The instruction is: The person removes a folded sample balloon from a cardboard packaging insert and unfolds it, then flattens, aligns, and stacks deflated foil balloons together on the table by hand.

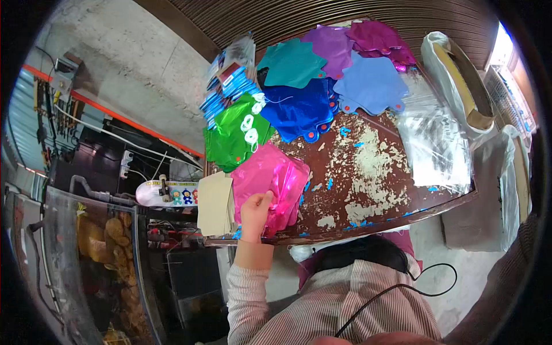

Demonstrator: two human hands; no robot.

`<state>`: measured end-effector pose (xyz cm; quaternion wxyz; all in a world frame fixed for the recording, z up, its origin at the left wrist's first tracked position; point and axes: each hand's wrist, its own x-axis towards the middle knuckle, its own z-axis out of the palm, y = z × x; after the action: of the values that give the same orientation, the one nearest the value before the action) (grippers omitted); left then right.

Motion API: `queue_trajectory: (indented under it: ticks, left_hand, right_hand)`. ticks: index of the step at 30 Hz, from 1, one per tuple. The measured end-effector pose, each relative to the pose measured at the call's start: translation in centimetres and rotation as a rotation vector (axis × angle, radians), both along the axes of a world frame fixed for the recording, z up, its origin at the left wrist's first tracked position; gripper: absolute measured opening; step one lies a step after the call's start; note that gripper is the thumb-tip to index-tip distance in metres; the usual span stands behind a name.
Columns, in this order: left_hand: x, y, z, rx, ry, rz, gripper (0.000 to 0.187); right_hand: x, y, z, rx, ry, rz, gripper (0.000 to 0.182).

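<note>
My left hand [256, 214] rests over a pile of shiny pink foil balloons [287, 187], flat and uninflated, at the table's near left edge. Its thumb and fingertips are pinched together on the top balloon. Just left of that hand lies a stack of cream card sheets [215, 204]. Beyond the pink pile are green foil balloons [227, 141] with loops of white ribbon [250, 135] on them. Dark blue foil balloons [296, 109] lie farther to the right. My right hand is out of view.
Teal [293, 63], purple [329, 49], magenta [379, 40] and light blue balloons [371, 83] cover the far side. Clear plastic bags [434, 144] lie at the right. The worn brown table [322, 201] shows peeling paint and blue scraps. Lined boxes [489, 201] stand beyond its right edge.
</note>
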<state>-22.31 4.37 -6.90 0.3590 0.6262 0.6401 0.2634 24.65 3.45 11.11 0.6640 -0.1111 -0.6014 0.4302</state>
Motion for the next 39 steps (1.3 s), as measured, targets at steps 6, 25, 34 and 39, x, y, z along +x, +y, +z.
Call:
queue_trajectory:
  ticks: [6, 25, 34, 39]
  left_hand:
    - [-0.1, -0.8, 0.1, -0.034, -0.385, 0.071, 0.018]
    - [0.9, -0.8, -2.0, 0.188, -0.337, 0.089, 0.022]
    - [0.8, -7.1, 0.9, 0.965, 0.166, -0.135, 0.033]
    - [0.8, -7.5, 2.1, 0.969, 0.266, -0.242, 0.035]
  right_hand:
    - [-0.2, 0.9, -2.3, -0.02, 0.031, 0.084, 0.04]
    - [-30.0, 3.0, -14.4, 0.337, -1.266, -0.306, 0.029]
    - [-29.4, 4.5, -15.9, 0.005, -1.448, -0.389, 0.017]
    - [-28.3, 5.3, -15.8, -0.279, -1.157, -0.405, 0.017]
